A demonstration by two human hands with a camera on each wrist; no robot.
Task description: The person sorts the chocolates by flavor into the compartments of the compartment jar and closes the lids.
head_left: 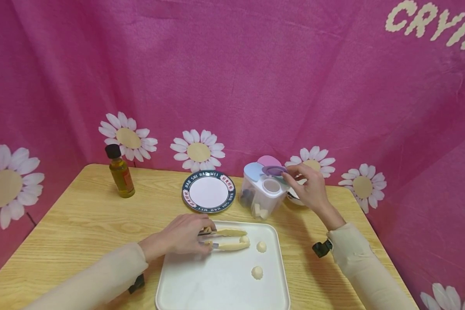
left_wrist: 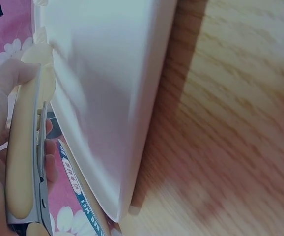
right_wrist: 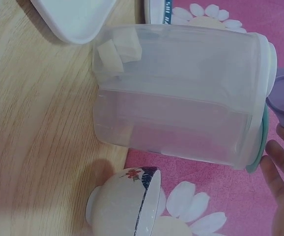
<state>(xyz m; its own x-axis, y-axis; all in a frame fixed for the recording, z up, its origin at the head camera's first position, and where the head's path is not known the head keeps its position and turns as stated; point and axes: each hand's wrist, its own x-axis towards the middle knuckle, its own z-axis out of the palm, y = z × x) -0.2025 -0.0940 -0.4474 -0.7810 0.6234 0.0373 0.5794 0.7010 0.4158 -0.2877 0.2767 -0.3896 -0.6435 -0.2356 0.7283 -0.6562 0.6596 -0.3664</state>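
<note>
My left hand (head_left: 184,234) grips a pair of food tongs (head_left: 230,246) over the white tray (head_left: 221,284); the tongs' beige handle (left_wrist: 21,152) shows up close in the left wrist view. Between the tong tips lies a small cream-coloured ball (head_left: 244,239), though whether they squeeze it I cannot tell. At the back right, my right hand (head_left: 311,189) pinches the raised purple lid (head_left: 274,171) of a clear divided container (head_left: 266,202). The compartment beneath that lid is uncovered. Pale chunks (right_wrist: 127,45) lie at the container's bottom.
Two more cream balls, one nearer the back (head_left: 261,246) and one nearer me (head_left: 257,272), sit on the tray. A dark-rimmed plate (head_left: 209,192) lies behind it. An oil bottle (head_left: 122,172) stands at the back left. A bowl (right_wrist: 125,204) is right of the container.
</note>
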